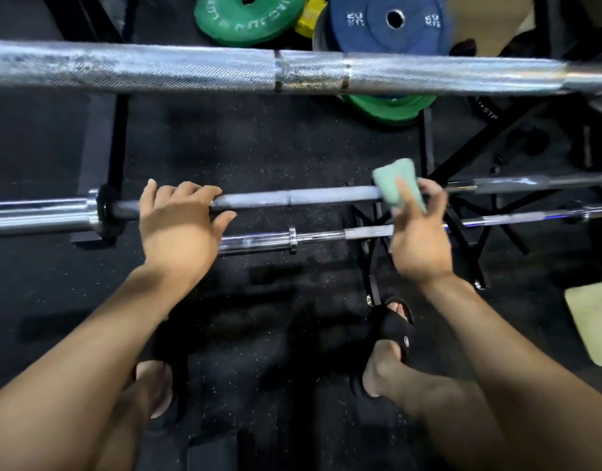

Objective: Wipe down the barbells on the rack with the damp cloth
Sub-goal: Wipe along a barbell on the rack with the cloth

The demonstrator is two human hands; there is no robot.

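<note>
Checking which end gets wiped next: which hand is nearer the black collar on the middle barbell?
Left. The left hand grips the middle barbell just beside the black collar. The right hand holds the green cloth on the bar, far along it.

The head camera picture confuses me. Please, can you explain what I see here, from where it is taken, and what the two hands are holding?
The camera sits on a person's head and looks down, so you see their own arms and sandalled feet. Three barbells cross the view: a thick near one on top, a middle barbell and a lower one. The left hand curls over the middle barbell. The right hand pinches a green cloth against it. Green and blue weight plates lie beyond on the black floor.
</note>
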